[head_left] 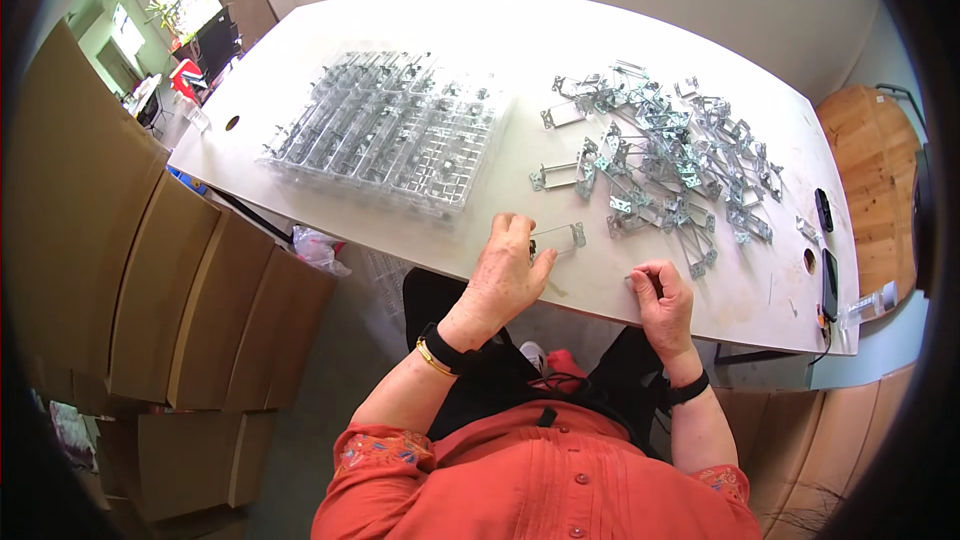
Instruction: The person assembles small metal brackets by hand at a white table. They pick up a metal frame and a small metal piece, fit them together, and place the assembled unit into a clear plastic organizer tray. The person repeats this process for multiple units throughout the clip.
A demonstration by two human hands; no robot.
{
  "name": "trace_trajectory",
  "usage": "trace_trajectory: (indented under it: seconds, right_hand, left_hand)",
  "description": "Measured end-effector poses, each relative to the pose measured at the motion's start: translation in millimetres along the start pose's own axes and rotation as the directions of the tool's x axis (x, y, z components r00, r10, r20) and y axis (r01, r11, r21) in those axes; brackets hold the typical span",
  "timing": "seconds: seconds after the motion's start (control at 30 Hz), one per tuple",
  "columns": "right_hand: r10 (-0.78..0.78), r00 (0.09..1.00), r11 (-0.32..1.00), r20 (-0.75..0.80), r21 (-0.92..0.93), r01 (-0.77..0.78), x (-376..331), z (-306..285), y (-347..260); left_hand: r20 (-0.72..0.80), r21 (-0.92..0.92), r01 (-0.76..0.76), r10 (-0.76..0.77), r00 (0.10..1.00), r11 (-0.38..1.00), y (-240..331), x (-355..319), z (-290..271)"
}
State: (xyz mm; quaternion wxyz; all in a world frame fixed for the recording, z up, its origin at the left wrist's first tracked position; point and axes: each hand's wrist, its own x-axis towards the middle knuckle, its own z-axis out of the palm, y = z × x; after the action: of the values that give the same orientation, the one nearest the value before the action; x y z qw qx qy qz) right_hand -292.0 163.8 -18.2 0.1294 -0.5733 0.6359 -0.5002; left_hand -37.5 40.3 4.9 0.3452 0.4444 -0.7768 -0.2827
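Near the table's front edge, my left hand [508, 275] is closed around one end of a small metal bracket assembly [577, 236]. Its thin rods and far end plate stick out to the right of my fingers. My right hand [662, 302] is at the table edge further right, thumb and forefinger pinched together. Something tiny may be between those fingertips, too small to make out. Beyond both hands lies a loose pile of similar metal bracket assemblies [665, 145], plates joined by rods, tangled together.
Clear plastic trays [385, 130] filled with metal parts are stacked on the left of the white table [430, 20]. Black phones [829, 285] lie at the right edge near a cable hole [809, 261]. Cardboard boxes [150, 290] stand to the left; a round wooden board [865, 170] leans at right.
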Motion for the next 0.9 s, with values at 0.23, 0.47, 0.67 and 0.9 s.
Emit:
trace_trajectory:
  seconds: [0.23,0.47,0.67,0.9]
  right_hand:
    - [-0.007,1.000,1.000,-0.001,0.004,0.007,-0.8,-0.5,0.7]
    - [0.005,1.000,1.000,0.001,0.010,-0.005,0.5,-0.3,-3.1]
    - [-0.010,1.000,1.000,0.000,-0.008,0.010,2.4,-0.2,-1.7]
    - [-0.018,1.000,1.000,-0.007,-0.014,0.018,0.0,-0.4,-0.7]
  left_hand:
    - [-0.049,0.099,-0.018,0.023,0.999,0.995,3.3,-9.2,-16.2]
    - [-0.073,0.206,0.000,0.015,0.997,0.979,-6.4,-15.8,-29.6]
    - [-0.046,0.137,-0.080,0.087,0.995,0.987,-7.0,-5.8,-26.3]
    - [0.118,0.128,-0.172,0.157,0.980,0.977,-15.9,3.6,-11.2]
